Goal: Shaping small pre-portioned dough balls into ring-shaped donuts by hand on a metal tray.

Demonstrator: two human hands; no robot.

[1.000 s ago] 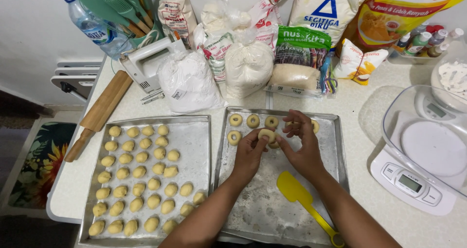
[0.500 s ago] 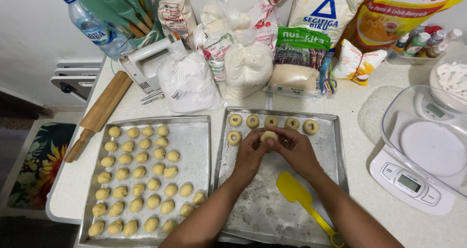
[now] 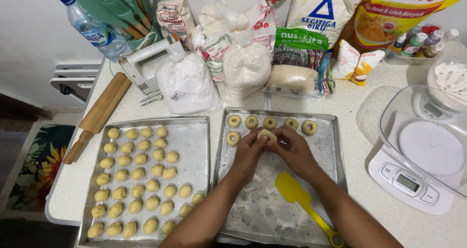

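Pale dough piece (image 3: 266, 134) sits pinched between fingers of left hand (image 3: 249, 153) and right hand (image 3: 295, 150), above the floured tray (image 3: 335, 146). Likely soft, light, easily dented; support its rim gently.

A home kitchen: baking trays (image 3: 335, 146), flour bags (image 3: 187, 85), scale (image 3: 418, 180), rolling pin (image 3: 97, 116).
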